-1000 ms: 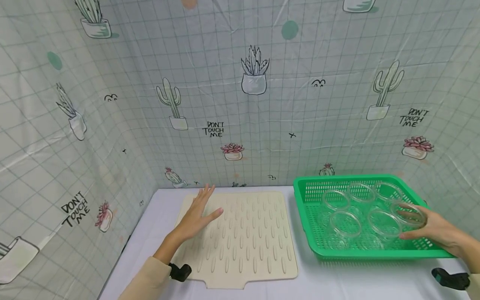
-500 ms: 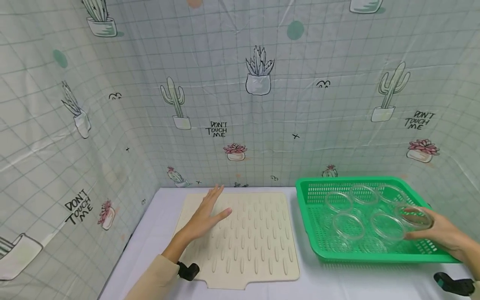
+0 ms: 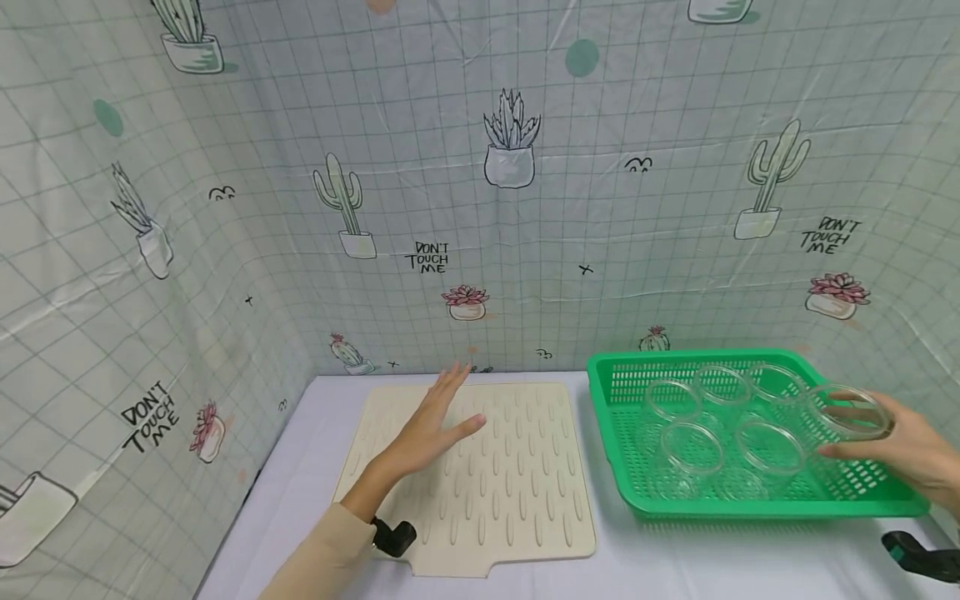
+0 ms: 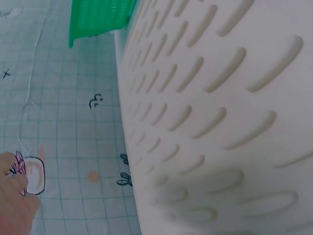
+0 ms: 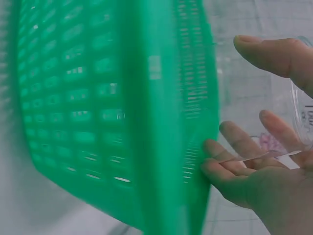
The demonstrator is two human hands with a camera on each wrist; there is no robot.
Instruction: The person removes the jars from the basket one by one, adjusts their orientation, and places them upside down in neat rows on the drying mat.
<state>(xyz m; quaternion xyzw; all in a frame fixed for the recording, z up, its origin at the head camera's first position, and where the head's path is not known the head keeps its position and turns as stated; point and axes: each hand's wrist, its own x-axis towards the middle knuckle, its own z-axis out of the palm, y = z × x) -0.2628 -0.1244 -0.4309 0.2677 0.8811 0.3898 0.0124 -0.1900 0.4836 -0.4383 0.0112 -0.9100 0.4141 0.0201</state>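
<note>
Cup (image 3: 853,427) is raised rightward since the earlier frame, above the right end of the basket (image 3: 637,505); side-gripped by right hand (image 3: 909,446), likely for steadiness. Left hand (image 3: 426,429), fingers spread, is held empty over the board (image 3: 517,542).

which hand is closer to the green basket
Right. The right hand is at the right end of the green basket, holding a clear cup. The left hand is farther off, over the cream ridged board to the basket's left.
</note>
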